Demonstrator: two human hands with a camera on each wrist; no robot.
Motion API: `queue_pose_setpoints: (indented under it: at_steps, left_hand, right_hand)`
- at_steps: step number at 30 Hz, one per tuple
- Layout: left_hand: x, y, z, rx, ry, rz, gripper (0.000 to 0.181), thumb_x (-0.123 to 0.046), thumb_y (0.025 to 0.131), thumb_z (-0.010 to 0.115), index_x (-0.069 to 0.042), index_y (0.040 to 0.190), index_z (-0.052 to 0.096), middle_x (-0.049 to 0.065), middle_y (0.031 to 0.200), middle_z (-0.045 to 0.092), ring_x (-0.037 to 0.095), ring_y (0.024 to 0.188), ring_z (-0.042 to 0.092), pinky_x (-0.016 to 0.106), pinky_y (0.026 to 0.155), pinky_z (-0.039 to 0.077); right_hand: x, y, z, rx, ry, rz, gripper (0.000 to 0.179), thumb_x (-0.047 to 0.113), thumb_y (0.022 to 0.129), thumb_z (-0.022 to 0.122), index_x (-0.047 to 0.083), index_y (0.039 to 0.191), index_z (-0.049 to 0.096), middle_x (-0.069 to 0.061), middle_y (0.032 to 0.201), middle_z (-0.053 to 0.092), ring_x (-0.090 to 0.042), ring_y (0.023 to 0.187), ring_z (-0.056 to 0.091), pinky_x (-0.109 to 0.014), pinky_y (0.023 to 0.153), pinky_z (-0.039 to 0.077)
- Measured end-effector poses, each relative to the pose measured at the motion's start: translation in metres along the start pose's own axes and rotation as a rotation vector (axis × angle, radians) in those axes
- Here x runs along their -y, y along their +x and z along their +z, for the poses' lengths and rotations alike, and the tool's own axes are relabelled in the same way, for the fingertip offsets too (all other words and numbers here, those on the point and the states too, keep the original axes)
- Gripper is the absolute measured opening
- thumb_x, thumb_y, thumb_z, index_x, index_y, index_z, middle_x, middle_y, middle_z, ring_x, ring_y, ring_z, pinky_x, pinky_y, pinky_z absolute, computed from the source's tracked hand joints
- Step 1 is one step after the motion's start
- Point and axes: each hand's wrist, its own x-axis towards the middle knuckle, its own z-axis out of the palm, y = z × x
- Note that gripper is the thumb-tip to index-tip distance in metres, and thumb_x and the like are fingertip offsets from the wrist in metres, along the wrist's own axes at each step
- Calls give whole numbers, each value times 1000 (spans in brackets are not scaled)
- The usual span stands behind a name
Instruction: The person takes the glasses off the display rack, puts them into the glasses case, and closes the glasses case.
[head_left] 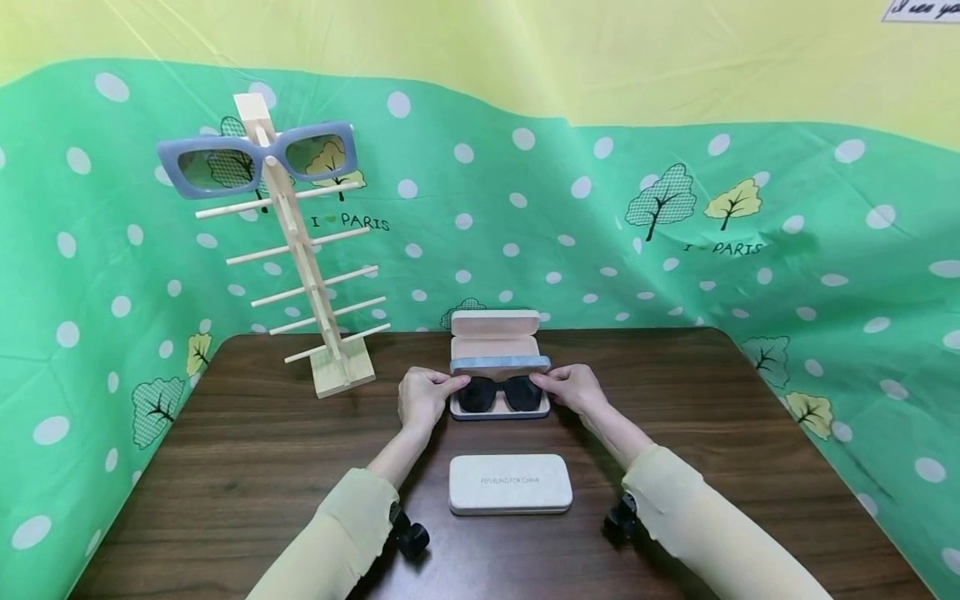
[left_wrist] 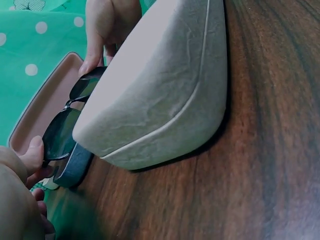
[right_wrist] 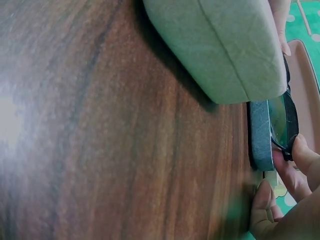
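Black sunglasses (head_left: 519, 393) with dark lenses are held level over an open glasses case (head_left: 498, 414), overlapping its lower half in the head view. My left hand (head_left: 426, 398) pinches their left end between thumb and fingers. At the opposite end, my right hand (head_left: 576, 388) pinches the frame the same way. The case has a pale pink lining and a blue edge, with its lid raised at the back. In the left wrist view, the sunglasses (left_wrist: 61, 135) are partly hidden by a closed white glasses case (left_wrist: 150, 90) nearer the camera.
That closed case lies in front of the open one, between my forearms. To the left stands a wooden glasses rack (head_left: 318, 300) with several pegs, blue-framed sunglasses (head_left: 174, 167) on its top. A green and yellow cloth (head_left: 540, 225) hangs behind the dark wooden table (head_left: 225, 500).
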Motion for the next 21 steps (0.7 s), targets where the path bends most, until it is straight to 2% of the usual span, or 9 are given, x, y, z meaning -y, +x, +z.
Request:
queue_pose_setpoints:
  at_steps: [5,10,21]
  left_hand:
    - [1,-3,3,-37,-24,13,26,-38,72,94,-14,74,84,2,102,75,23,104,70,45,83,58]
    - [3,-3,7,-87,-13,29,23,-38,71,94,-17,71,84,-1,98,75,20,101,70,44,79,57]
    - [0,-7,9,-115,-15,-6,24,-40,73,92,-18,73,84,-1,100,74,21,102,69,47,77,56]
  right_hand:
    - [-1,0,0,-35,-27,-12,33,33,90,81,1,96,80,-5,100,72,-14,81,59,-21,65,51]
    - [-3,1,2,-72,-53,-31,32,35,87,83,3,84,79,7,74,63,-12,68,53,-23,61,44]
    - [-4,3,3,-104,-98,-55,34,36,86,84,5,75,77,10,60,53,-16,72,49,-26,60,38]
